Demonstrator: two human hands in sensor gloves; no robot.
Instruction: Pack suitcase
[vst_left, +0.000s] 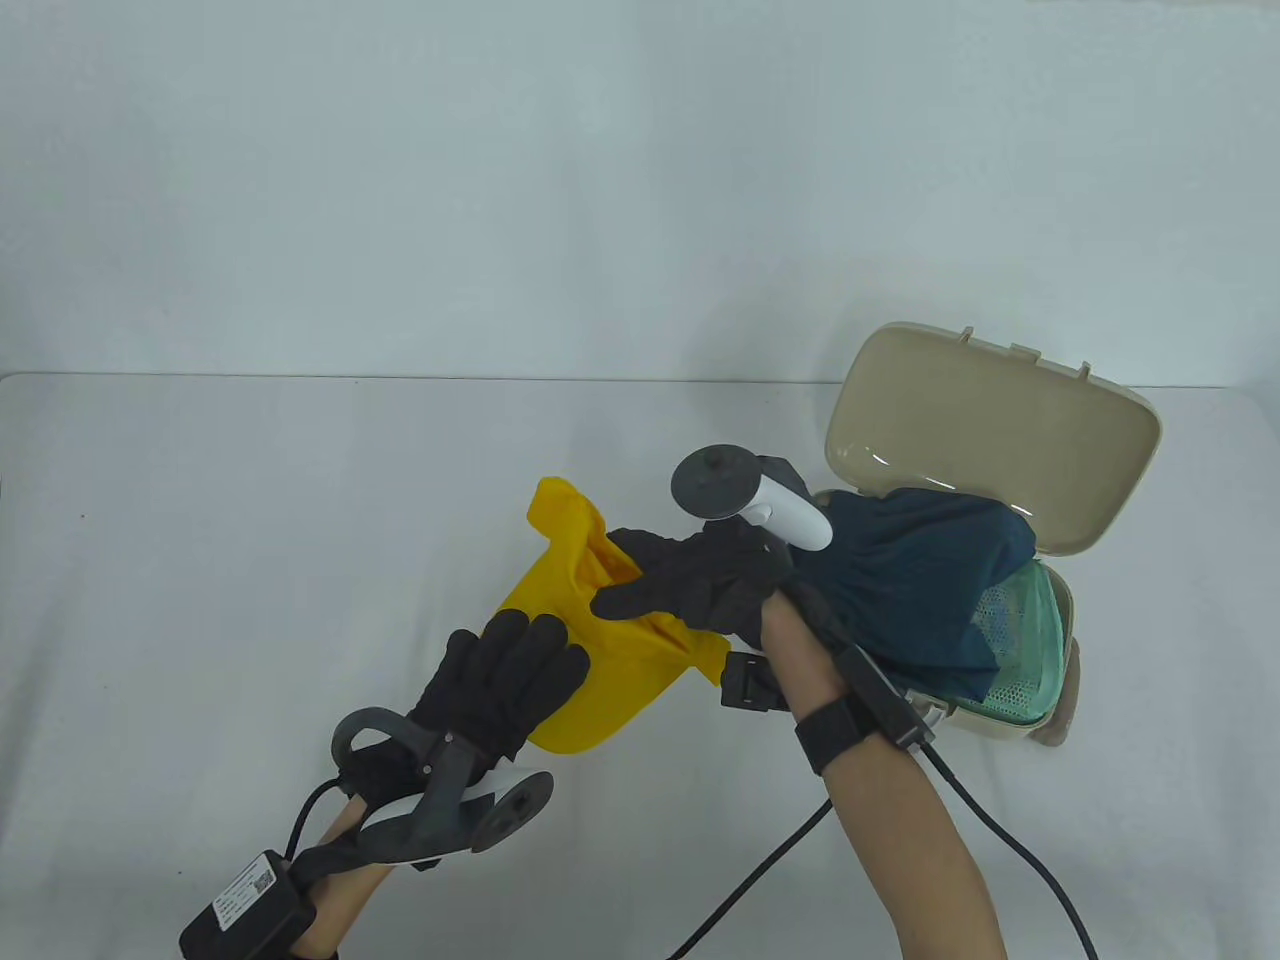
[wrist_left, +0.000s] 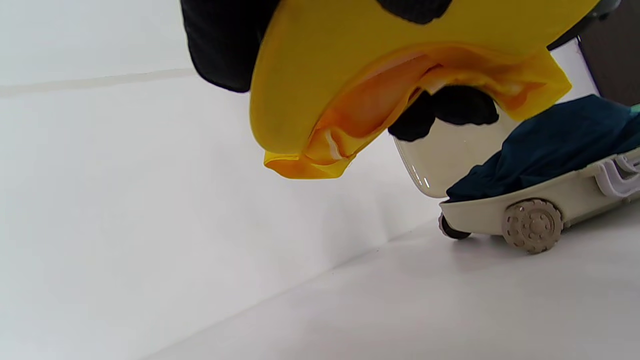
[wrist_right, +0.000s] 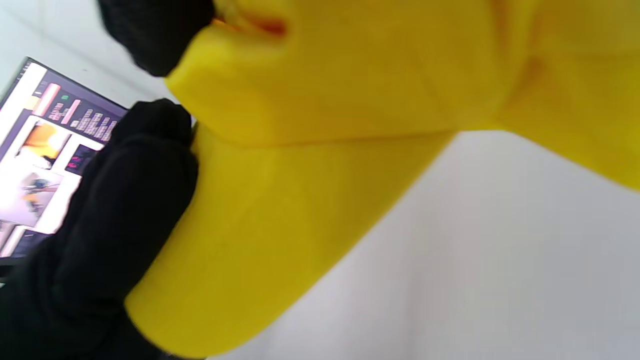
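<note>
Both hands are on the one soft yellow fabric garment (vst_left: 590, 650), lifted just above the white counter (vst_left: 200, 600), left of the suitcase. The left hand (vst_left: 490, 680) lies over its near rounded edge, fingers (vst_left: 520, 645) nearly straight and close together on top; the left wrist view shows a dark fingertip beneath, so the cloth is pinched. The right hand (vst_left: 700, 585) grips the crumpled upper folds, fingers curled into the fabric. One small beige hard-shell suitcase (vst_left: 1000, 440) stands open at the right, its smooth lid tilted up, two ribbed wheels visible in the left wrist view. Inside it, one dark teal cloth (vst_left: 910, 590) spills over a pale green mesh item (vst_left: 1020, 630).
</note>
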